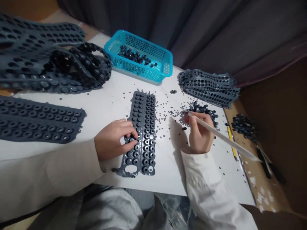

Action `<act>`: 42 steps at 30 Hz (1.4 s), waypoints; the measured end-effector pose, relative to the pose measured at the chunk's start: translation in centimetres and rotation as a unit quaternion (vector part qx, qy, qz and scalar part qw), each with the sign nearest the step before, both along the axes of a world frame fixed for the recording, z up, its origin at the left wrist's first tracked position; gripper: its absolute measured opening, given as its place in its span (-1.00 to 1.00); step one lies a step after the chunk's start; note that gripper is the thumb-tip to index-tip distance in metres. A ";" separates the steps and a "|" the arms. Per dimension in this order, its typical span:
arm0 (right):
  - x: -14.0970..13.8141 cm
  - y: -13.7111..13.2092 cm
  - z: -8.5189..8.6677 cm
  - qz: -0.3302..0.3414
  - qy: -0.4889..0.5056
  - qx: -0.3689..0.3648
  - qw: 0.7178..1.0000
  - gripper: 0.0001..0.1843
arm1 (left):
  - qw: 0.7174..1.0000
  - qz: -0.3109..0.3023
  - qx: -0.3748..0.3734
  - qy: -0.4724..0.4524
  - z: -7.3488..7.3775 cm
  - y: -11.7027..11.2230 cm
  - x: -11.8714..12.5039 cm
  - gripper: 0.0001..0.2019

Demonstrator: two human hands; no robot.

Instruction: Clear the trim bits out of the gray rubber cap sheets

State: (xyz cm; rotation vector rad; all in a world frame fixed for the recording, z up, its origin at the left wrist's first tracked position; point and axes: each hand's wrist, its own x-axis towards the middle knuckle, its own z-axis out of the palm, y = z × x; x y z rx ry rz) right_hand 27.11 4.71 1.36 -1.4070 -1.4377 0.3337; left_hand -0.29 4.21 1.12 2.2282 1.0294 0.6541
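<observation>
Two hands in my view. Left hand point(116, 139), thumb and fingertips narrowly apart, at nine o'clock of dark rubbery sheet point(143, 127). Right hand point(200, 132), two o'clock, grips slim white tool point(225, 137) beside loose dark pieces point(202, 108). Sheet near centre of white surface point(107, 108): four columns, raised glossy rings, ragged edges, torn hole toward seven o'clock.
</observation>
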 end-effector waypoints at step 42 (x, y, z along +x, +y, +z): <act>-6.1 -0.1 -0.2 0.392 -0.402 0.157 0.812 -0.88 | 0.993 0.097 -0.011 0.065 -0.2 0.0 0.3 -0.89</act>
